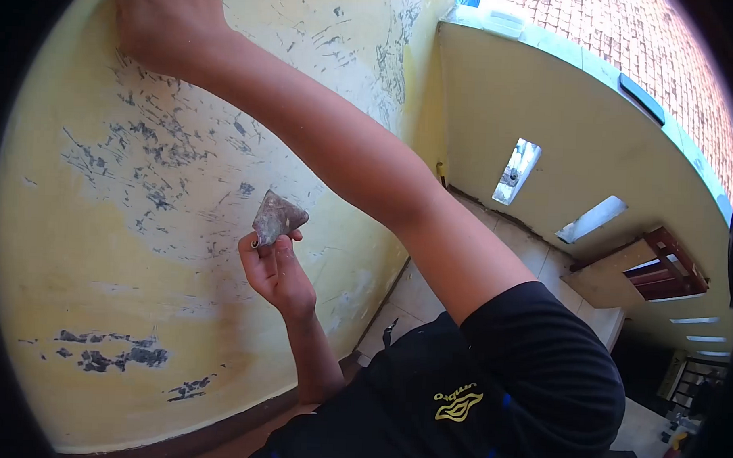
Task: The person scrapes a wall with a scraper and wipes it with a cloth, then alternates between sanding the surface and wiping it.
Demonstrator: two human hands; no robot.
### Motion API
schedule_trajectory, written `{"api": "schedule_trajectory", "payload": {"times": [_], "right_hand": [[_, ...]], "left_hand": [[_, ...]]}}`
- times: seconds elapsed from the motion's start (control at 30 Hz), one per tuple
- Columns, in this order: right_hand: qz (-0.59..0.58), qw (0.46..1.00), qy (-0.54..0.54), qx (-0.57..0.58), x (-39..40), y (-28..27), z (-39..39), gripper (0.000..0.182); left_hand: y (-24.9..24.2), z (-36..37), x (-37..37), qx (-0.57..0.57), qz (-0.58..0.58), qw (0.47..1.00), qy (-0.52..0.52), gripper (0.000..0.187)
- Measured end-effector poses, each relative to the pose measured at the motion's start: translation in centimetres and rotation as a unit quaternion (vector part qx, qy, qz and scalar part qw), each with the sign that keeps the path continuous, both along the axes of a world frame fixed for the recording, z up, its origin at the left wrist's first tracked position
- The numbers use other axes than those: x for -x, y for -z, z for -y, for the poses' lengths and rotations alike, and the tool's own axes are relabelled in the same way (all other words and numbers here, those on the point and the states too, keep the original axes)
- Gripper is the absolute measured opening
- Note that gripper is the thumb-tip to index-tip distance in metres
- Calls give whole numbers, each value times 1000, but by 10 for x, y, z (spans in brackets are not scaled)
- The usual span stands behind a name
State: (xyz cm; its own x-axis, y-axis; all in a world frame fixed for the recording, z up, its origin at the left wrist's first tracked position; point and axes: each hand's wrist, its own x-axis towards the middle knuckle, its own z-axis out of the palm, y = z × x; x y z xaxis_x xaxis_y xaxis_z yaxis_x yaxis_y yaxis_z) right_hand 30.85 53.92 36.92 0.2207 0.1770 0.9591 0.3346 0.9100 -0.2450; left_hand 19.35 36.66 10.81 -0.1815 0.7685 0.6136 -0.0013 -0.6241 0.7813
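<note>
My left hand (278,276) is closed on a grey, dusty, roughly triangular scraper (278,216), its fingers and thumb pinching the lower end. The scraper stands a little in front of the yellow wall (51,250); whether it touches the wall is unclear. My right arm stretches across the view to the upper left. My right hand (168,24) is against or very near the wall at the top edge, with most of its fingers hidden or cut off. Scratched, flaked patches with grey marks (172,145) cover the wall around both hands.
At the right, a low wall (476,95) with slotted openings carries a dark flat object (641,99) on its ledge. A dark red framed piece (668,268) leans below, over the tiled floor (543,263). Roof tiles (631,36) show beyond; assorted items lie lower right.
</note>
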Motion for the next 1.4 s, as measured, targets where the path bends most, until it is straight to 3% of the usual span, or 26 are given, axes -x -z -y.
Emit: {"api": "schedule_trajectory", "payload": {"times": [0.1,0.2,0.3,0.33,0.37,0.5,0.63,0.73,0.77,0.87,0.9,0.97,1.0,1.17,1.23,1.27,1.3,1.4], "right_hand": [[-51,990,75,111,-2,66,-33,27],[-132,948,166,237,-45,219,-88,23],[-218,851,153,452,-90,391,-133,28],[-222,848,154,457,-97,448,-155,30],[-226,847,142,460,-106,470,-157,30],[-271,849,108,441,-101,438,-149,31],[-238,928,85,274,-61,250,-110,28],[-137,988,42,53,-9,100,-68,25],[-68,994,48,65,0,57,-37,36],[-51,994,94,-4,51,12,-7,20],[-55,994,100,-5,48,19,-5,20],[-88,986,99,105,37,57,-12,17],[-130,972,153,119,29,95,-34,14],[-211,859,192,426,-72,378,-122,29],[-234,817,176,496,-96,493,-153,26],[-252,824,173,477,-96,532,-163,25],[-270,829,171,458,-95,551,-169,24],[-247,851,185,425,-81,474,-147,21]], "left_hand": [[-1,-3,-7,28,91,995,-23,22],[3,5,-5,33,65,997,-26,21],[11,5,5,39,21,999,-17,19],[11,3,4,47,2,999,-11,18],[11,-1,4,43,1,999,-12,18],[-3,-5,4,29,-6,999,-19,19],[-16,5,16,-7,22,999,-27,21],[-31,15,19,-42,25,999,-21,23],[-24,14,29,-59,9,998,1,30],[-24,13,28,-44,19,999,12,32],[-23,12,29,-45,16,999,18,32],[-16,15,33,-7,25,999,32,31],[-12,17,36,-1,23,999,36,31],[-7,31,42,71,27,997,20,25],[-3,31,47,76,-9,996,34,27],[-5,30,47,72,-8,997,28,27],[-8,29,47,64,-10,997,42,28],[-13,31,54,53,-18,997,54,33]]}}
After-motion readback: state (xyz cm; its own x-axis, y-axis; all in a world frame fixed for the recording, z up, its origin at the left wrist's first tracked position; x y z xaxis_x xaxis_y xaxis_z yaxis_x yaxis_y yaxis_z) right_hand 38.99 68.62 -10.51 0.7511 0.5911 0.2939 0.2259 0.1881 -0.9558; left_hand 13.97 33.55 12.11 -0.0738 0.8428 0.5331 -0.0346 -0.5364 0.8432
